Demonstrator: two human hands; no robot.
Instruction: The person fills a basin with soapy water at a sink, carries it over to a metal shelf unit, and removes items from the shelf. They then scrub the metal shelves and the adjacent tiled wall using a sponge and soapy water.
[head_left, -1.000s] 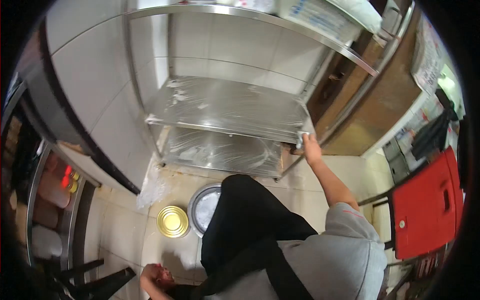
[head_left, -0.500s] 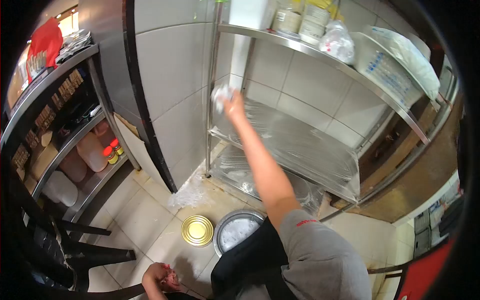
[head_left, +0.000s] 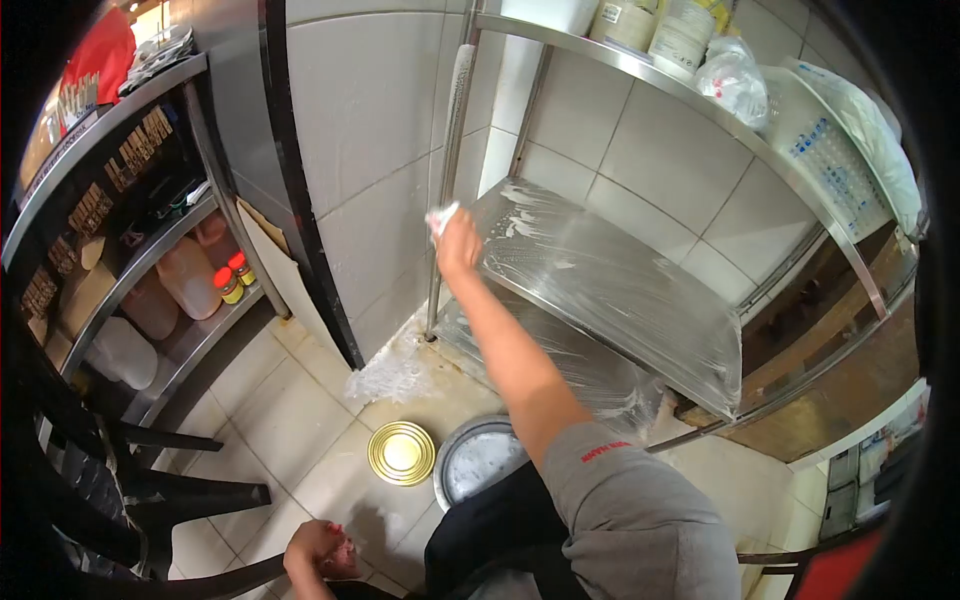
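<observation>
My right hand (head_left: pixel 459 246) is closed on a white, foamy wad (head_left: pixel 441 219), pressed against the upright metal post (head_left: pixel 450 150) of the shelf rack. Whether the wad is cloth or sponge is unclear. White suds streak the post higher up. Beside the hand, the middle steel shelf (head_left: pixel 620 290) looks wet and streaked with suds. Down at the lower left, my left hand (head_left: pixel 313 548) has curled fingers next to a pinkish-red patch (head_left: pixel 341 560) that I cannot identify. Near my legs on the floor stand a metal basin (head_left: pixel 450 440) of sudsy water and a round gold tin (head_left: pixel 401 453).
Jars (head_left: pixel 682 40), a plastic bag (head_left: pixel 735 85) and a white basket (head_left: pixel 835 150) occupy the top shelf. Suds lie on the floor (head_left: pixel 392 370) by the post's foot. A loaded shelf unit (head_left: pixel 215 330) and a black chair (head_left: pixel 200 495) are on the left.
My right hand has moved down along the post with the white wad, and suds now show on the post above it. The view has shifted slightly. My left hand stays in place.
</observation>
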